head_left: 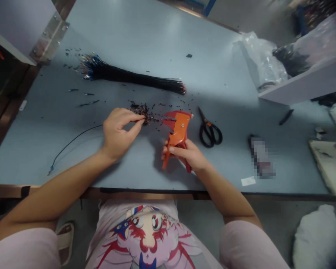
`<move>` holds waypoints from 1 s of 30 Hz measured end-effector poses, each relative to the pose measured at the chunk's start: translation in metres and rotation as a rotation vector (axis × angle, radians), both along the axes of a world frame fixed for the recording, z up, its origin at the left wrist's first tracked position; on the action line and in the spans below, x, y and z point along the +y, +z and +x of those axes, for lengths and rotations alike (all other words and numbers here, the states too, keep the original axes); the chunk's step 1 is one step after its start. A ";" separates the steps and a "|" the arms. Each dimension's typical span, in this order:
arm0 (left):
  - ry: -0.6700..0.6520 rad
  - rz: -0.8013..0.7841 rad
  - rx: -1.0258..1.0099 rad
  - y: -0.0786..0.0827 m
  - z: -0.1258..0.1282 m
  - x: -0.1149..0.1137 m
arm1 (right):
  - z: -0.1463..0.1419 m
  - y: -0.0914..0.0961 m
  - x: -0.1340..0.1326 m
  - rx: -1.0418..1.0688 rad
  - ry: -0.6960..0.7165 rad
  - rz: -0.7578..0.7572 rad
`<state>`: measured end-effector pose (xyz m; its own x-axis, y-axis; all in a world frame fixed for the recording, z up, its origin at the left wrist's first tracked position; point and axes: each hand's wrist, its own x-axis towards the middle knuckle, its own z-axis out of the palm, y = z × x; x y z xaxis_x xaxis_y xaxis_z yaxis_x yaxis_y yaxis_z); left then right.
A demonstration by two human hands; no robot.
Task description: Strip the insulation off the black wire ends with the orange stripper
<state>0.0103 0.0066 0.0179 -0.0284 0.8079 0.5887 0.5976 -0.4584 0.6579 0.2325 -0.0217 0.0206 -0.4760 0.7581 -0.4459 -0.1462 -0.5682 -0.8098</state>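
Left hand point(120, 130): thumb and forefinger closed in a pinch on a small dark tuft of wire ends point(142, 113); other fingers curled loosely. Whether the tuft is one wire's end or several, cannot tell. A thin black wire with a blue tip point(72, 144) lies on the table, curving from under that hand; whether it joins the tuft is hidden.

Right hand point(185, 156): fingers wrapped closed around the handles of an orange-and-red plastic wire stripper point(179, 131), its jaw end just beside the tuft, not touching.

Progress, as far as shows: loose black scraps point(159, 107) are scattered around the tuft and toward the far left. A long, thick bundle of black wires with blue-tipped ends point(128, 76) lies across the pale blue-grey workbench point(44, 123), many wires in it.

Just right of the stripper, black-handled steel scissors point(208, 127) lie with their blades shut. Beyond them are a short black tube point(286, 117) and a pixel-blurred object point(261, 157).

Container: a crumpled clear plastic bag point(261, 61) at the far right edge, slumped against a white shelf panel point(302, 86); contents, if any, cannot be told.
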 end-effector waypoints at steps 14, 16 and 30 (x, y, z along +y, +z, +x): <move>-0.034 0.080 0.222 -0.002 0.001 -0.009 | -0.004 -0.001 -0.010 0.127 0.193 0.107; -0.038 0.059 0.221 -0.003 0.003 -0.010 | -0.005 -0.001 -0.011 0.130 0.205 0.114; -0.098 0.118 0.174 -0.004 0.006 -0.012 | -0.004 0.002 -0.011 0.095 0.211 0.137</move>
<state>0.0162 -0.0054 0.0141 0.1571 0.7268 0.6687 0.6465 -0.5875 0.4867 0.2282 -0.0329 0.0225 -0.6648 0.6878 -0.2916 -0.1151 -0.4800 -0.8697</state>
